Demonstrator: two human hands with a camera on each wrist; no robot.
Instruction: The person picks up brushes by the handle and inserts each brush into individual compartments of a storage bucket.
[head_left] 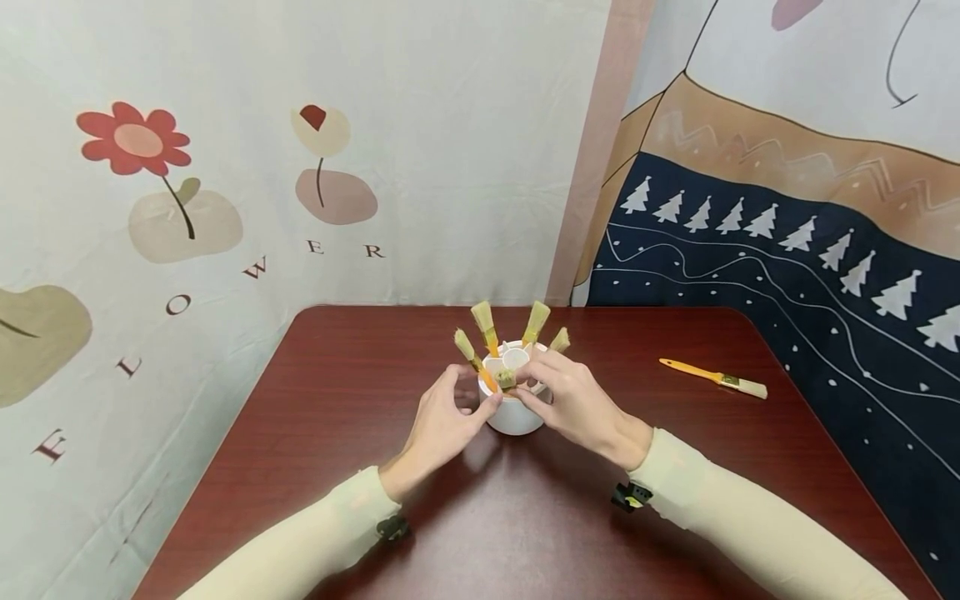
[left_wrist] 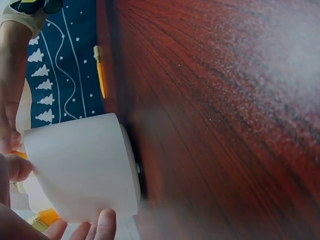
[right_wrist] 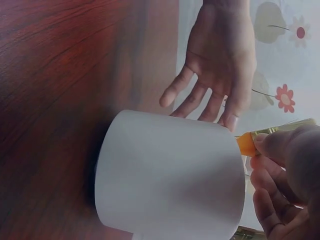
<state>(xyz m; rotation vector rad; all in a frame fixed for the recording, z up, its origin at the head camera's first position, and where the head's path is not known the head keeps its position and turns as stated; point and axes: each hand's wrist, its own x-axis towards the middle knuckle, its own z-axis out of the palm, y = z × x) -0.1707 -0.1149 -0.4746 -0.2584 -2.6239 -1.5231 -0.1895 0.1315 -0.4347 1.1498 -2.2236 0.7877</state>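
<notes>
A white round holder (head_left: 515,417) with a divided top stands on the table, several paintbrushes (head_left: 536,321) upright in it with bristles up and fanned outward. At its near rim, my right hand (head_left: 581,408) pinches a paintbrush (right_wrist: 246,144) by thumb and fingers just at the metal band. The orange handle of that brush runs down into the holder, its lower part hidden by the wall. My left hand (head_left: 442,417) rests around the left side, fingers (left_wrist: 106,225) lying fairly straight against the wall and the thumb at the rim.
Another paintbrush (head_left: 712,377) with an orange handle lies on the right of the dark red table (head_left: 360,383). Behind the table hangs a pale flower-print cloth (head_left: 465,150); a dark blue tree-print cloth (head_left: 690,275) hangs at the right.
</notes>
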